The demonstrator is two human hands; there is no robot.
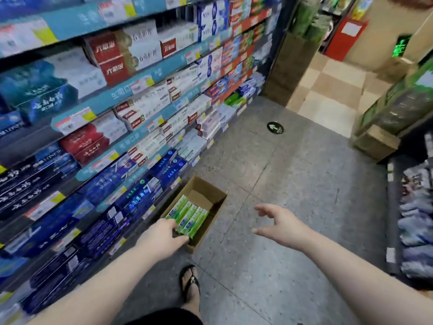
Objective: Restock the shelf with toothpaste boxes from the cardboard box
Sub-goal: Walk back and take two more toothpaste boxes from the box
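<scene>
We locate the green toothpaste boxes (188, 215) lying flat, side by side, in the near half of the open cardboard box (207, 190); the far half shows bare cardboard. The cardboard box sits on the grey floor (281, 172), just beside the lowest tier of the shelf (110, 96) to its left, which is stocked with blue, red and white cartons. The left hand (164, 233) reaches over the cardboard box's near end, its fingers (172, 222) covering and touching the near ends of the toothpaste boxes; we cannot tell whether they grip. The right hand (281, 221) hovers to the right of the cardboard box, apart from it, fingers spread and holding nothing. A sandalled foot (190, 282) stands on the near side of the cardboard box; a round arrow sticker (275, 127) lies well beyond it.
</scene>
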